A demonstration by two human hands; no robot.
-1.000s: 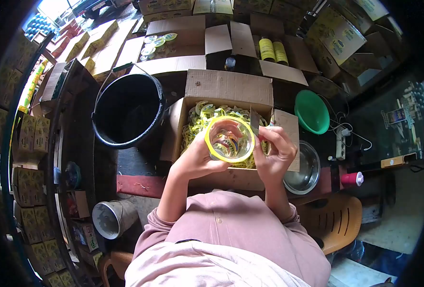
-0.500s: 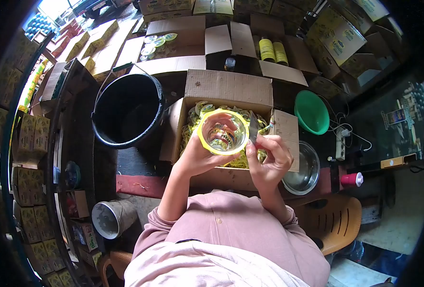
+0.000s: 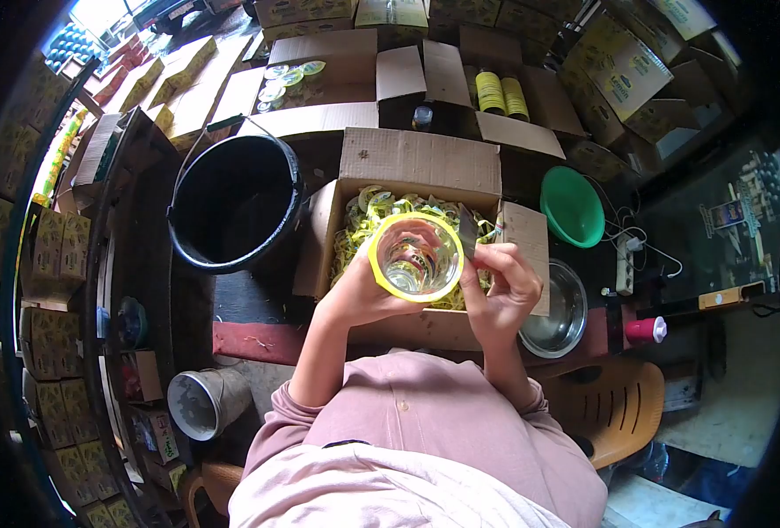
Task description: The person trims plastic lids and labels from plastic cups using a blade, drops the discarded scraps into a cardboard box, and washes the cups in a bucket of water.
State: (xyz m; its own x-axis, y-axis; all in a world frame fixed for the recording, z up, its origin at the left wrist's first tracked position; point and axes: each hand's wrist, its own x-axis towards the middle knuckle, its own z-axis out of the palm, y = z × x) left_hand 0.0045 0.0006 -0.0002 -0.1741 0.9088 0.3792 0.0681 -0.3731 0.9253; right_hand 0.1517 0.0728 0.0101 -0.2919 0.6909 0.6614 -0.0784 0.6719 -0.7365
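Note:
A clear plastic cup with a yellow rim is tilted with its mouth toward me. My left hand is wrapped round its left side and underside. In my right hand, a thin, flat, dark blade is pinched between thumb and fingers and points away from me, close to the cup's right rim. Whether its edge touches the rim cannot be made out. Beneath both hands sits an open cardboard box full of yellow and clear plastic strips.
Left of the box stands a black bucket; on its right are a green bowl and a clear round basin. Open cartons line the back, one with yellow cup stacks. A power strip lies at right.
The cup has shifted slightly toward me and to the right, its mouth turned a little. My right hand, with the blade, moved slightly right.

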